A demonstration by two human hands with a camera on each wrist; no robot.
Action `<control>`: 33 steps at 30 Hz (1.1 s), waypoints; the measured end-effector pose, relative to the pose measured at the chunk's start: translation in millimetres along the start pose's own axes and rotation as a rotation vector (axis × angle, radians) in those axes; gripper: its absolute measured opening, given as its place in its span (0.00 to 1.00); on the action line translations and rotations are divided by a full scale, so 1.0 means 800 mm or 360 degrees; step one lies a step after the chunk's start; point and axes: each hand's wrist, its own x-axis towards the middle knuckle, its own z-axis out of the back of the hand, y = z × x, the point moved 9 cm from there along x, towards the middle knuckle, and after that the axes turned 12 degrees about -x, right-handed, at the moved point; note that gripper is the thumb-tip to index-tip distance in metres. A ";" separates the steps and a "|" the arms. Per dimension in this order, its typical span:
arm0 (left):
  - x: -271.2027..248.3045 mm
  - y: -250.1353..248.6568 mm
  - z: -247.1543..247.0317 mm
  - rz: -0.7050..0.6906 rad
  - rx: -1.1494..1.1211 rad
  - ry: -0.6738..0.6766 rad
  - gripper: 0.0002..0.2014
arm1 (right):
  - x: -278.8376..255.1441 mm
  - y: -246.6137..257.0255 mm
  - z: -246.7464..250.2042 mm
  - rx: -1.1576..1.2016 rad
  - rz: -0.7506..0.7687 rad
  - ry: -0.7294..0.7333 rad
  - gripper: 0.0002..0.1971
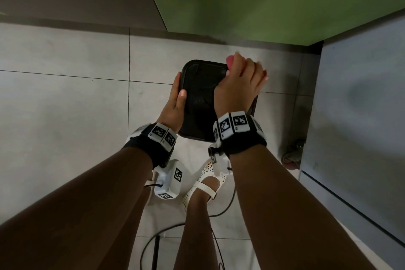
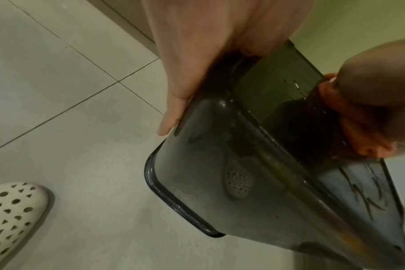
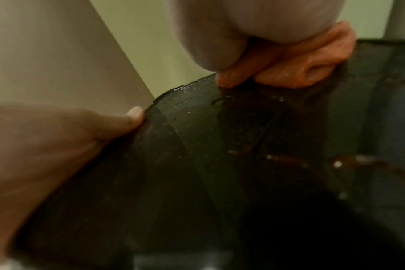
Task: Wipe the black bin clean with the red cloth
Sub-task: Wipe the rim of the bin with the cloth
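I hold the black bin (image 1: 199, 94) above the tiled floor, tilted, its flat wet face towards me. In the left wrist view the bin (image 2: 220, 173) has its lipped rim down near the floor. My left hand (image 1: 175, 98) grips the bin's left edge, thumb on top. At the far right corner my right hand (image 1: 241, 81) holds the bunched red cloth (image 1: 230, 61) against the bin. The cloth (image 3: 301, 60) presses on the wet edge of the bin (image 3: 220, 146), with water drops beside it. The same cloth (image 2: 358, 131) shows under the right hand (image 2: 382, 82).
Grey floor tiles (image 1: 65, 94) lie all round. A green wall (image 1: 263, 6) stands just behind the bin. A grey cabinet (image 1: 361, 116) with a castor (image 1: 293, 155) is close on the right. My white perforated shoes (image 1: 206, 184) and cables (image 1: 157, 239) are below.
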 end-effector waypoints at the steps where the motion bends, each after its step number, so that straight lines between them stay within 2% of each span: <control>1: 0.000 0.000 0.000 -0.0004 -0.0013 0.0020 0.24 | 0.000 0.006 0.003 0.0054 0.0070 -0.0068 0.25; 5: 0.001 -0.002 0.000 -0.0024 -0.0033 0.0034 0.24 | 0.000 0.019 0.014 0.0424 0.0271 -0.0151 0.22; 7: 0.000 -0.002 0.001 -0.0043 -0.0050 -0.0001 0.24 | -0.007 0.038 0.017 0.0549 0.0424 -0.0122 0.24; 9: 0.000 0.000 0.001 -0.0067 -0.0055 -0.0027 0.24 | -0.018 0.062 0.014 0.0523 0.0623 -0.0076 0.26; 12: 0.001 0.000 0.001 -0.0098 0.0045 -0.0039 0.23 | -0.025 0.084 0.004 0.0480 0.0771 -0.0021 0.27; 17: -0.001 -0.003 0.001 -0.0194 0.0083 -0.0109 0.23 | -0.027 0.102 -0.010 0.0039 0.1054 -0.0093 0.22; 21: -0.003 0.001 0.006 -0.0143 0.0032 -0.0283 0.22 | -0.014 0.094 -0.015 -0.0050 0.0985 -0.0038 0.19; 24: -0.006 0.000 0.006 -0.0118 0.0027 -0.0314 0.22 | 0.002 0.071 -0.016 -0.0006 0.0662 -0.0017 0.22; 26: -0.005 0.000 0.007 -0.0142 0.0039 -0.0307 0.22 | 0.002 0.065 -0.013 0.0023 0.0565 -0.0046 0.24; 30: -0.002 0.001 0.008 -0.0163 0.0002 -0.0272 0.22 | -0.023 0.080 -0.010 0.0053 0.0875 -0.0124 0.24; 33: -0.002 0.000 0.009 -0.0161 0.0043 -0.0285 0.22 | -0.025 0.090 -0.010 0.0011 0.1001 -0.0163 0.23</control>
